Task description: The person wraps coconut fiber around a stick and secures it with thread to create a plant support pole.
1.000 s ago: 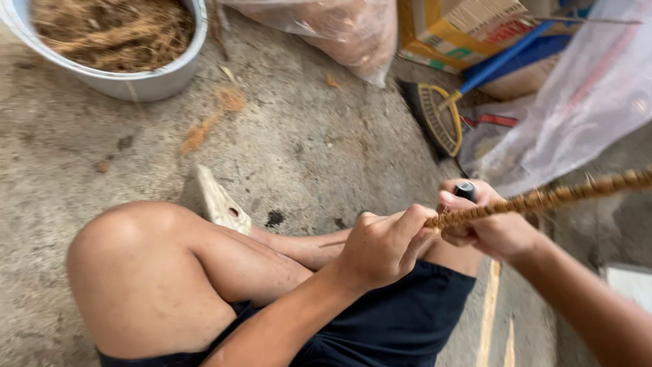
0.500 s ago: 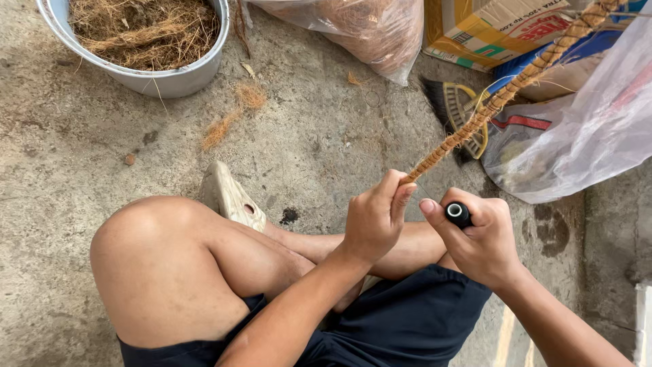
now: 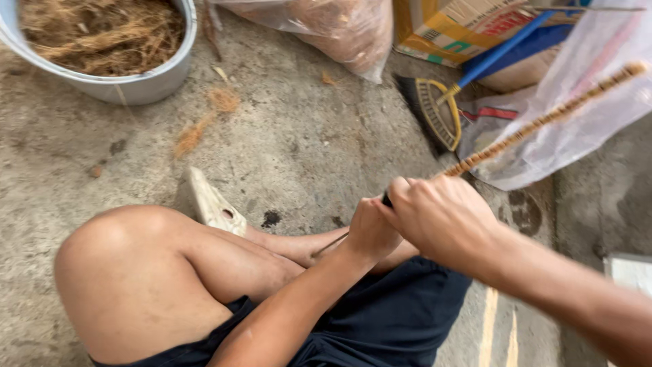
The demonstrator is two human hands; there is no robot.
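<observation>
Gripping a fibre-wrapped stick near the broom, both hands, left hand and right hand, stay closed around its lower end, apparently mid-winding.

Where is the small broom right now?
In the head view, the broom lies on the concrete floor at upper right, beside the clear plastic bag.

light: soft, even daylight | shadows: faint | glare: mild on plastic bag | blur: slight motion smear across the right hand
</observation>
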